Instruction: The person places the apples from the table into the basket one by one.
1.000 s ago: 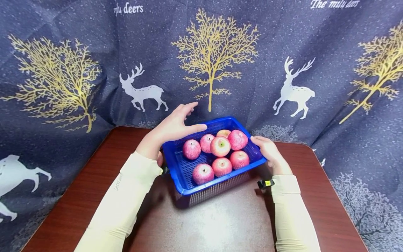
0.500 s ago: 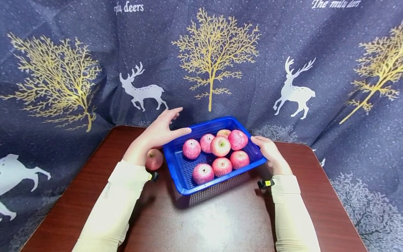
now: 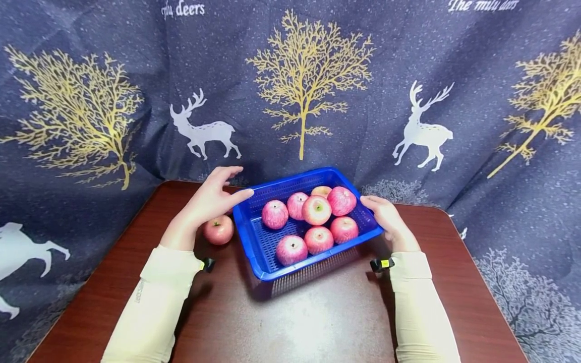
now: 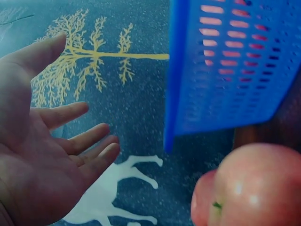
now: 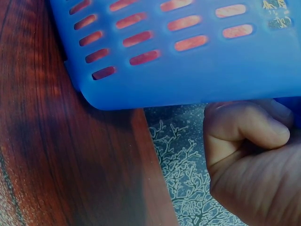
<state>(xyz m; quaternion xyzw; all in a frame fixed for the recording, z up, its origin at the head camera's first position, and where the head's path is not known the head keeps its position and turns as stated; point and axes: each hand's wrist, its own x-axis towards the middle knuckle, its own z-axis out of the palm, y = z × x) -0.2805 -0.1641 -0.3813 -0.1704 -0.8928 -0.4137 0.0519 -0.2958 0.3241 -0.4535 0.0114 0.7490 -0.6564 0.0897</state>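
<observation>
A blue plastic basket (image 3: 268, 275) with slotted walls holds several red apples (image 3: 292, 250), one of them lying on top of others. My right hand (image 3: 389, 222) grips the basket's right rim; in the right wrist view its curled fingers (image 5: 244, 125) are at the rim, partly hidden. Beyond the basket's left side my left hand (image 3: 211, 199) is in the air, thumb and fingers spread, holding nothing. Below it a loose apple (image 3: 219, 230) sits on the table. The left wrist view shows this apple (image 4: 258, 188) with part of a second one (image 4: 202, 197) behind it.
The dark red wooden table (image 3: 290, 322) carries the basket. Close behind its far edge hangs a dark blue cloth (image 3: 363, 126) printed with gold trees and white deer. Each wrist wears a strap with a small black device (image 3: 381, 264).
My left hand has drawn away from over the basket to the left and slightly down, uncovering the loose apple. The right hand and the basket have stayed in place.
</observation>
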